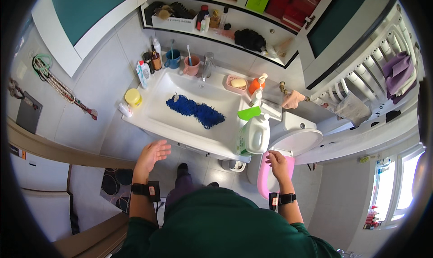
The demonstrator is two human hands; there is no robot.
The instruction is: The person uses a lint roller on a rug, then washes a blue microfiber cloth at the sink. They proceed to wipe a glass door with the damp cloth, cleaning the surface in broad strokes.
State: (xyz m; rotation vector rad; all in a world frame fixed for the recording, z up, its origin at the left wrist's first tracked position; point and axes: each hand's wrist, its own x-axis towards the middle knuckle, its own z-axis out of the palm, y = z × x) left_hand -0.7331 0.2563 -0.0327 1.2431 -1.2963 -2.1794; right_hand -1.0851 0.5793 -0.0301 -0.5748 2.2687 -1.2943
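My left hand (154, 155) hangs in the air in front of the sink's left front edge, fingers apart and nothing in it. Over the toilet's pink seat (263, 181) is my right hand (278, 163), its fingers a little curled and holding nothing. Nearest to it stands a white plastic jug (258, 135) with a handle and a printed label, on the right front corner of the sink counter. A blue shaggy chenille mop cover (196, 109) lies spread in the white washbasin (162, 121). The chrome faucet (207, 66) rises behind it.
A green scraper-like piece (249, 113), an orange pump bottle (257, 84) and a pink soap dish (233, 88) sit right of the basin. Cups (191, 67) with toothbrushes stand behind. A yellow jar (133, 98) is at left. An open mirror cabinet (216, 31) overhangs the sink.
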